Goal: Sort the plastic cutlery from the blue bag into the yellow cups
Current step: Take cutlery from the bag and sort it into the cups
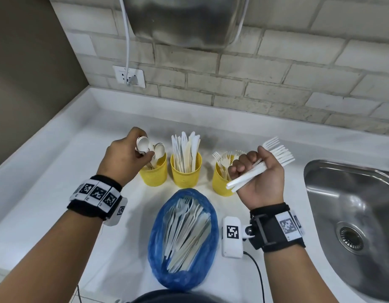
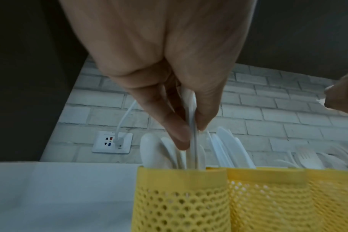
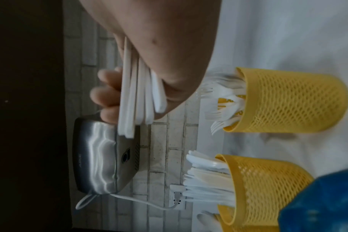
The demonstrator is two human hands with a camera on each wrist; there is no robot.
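1. Nearest me on the white counter point(image 1: 47, 189) lies the blue bag point(image 1: 158, 232), its mouth open toward me, with a heap of white and cream plastic cutlery point(image 1: 184, 228) still inside: forks, knives and spoons mixed together.
2. Just right of the bag, my right wrist carries a white camera unit point(image 1: 232, 237) with a black cable trailing off toward me.
3. My right hand point(image 1: 260, 178) is raised, palm toward me, fingers curled tight round a bundle of white forks point(image 1: 270, 159). Their handles stick out below my fist and the tines fan up and to the right. From the right wrist view the handles lie stacked flat between my fingers point(image 3: 106, 94) and the palm.
4. Behind that fist stands the right yellow cup point(image 1: 219, 182), holding forks tines-up.
5. The middle yellow cup point(image 1: 185, 173) stands just beside it, packed with knives standing upright.
6. My left hand point(image 1: 125, 156) hovers over the left yellow cup point(image 1: 155, 173), thumb and fingertips pinching a small stack of white spoons point(image 1: 143, 145). In the left wrist view their handles reach down into the cup's mouth, next to the spoons already standing there.
7. To the right, a steel sink point(image 1: 351, 215) is set in the counter.
8. Farthest back is the pale brick wall point(image 1: 276, 84), with a socket point(image 1: 129, 76) and a white cord plugged in, running up to a metal appliance point(image 1: 182, 20).
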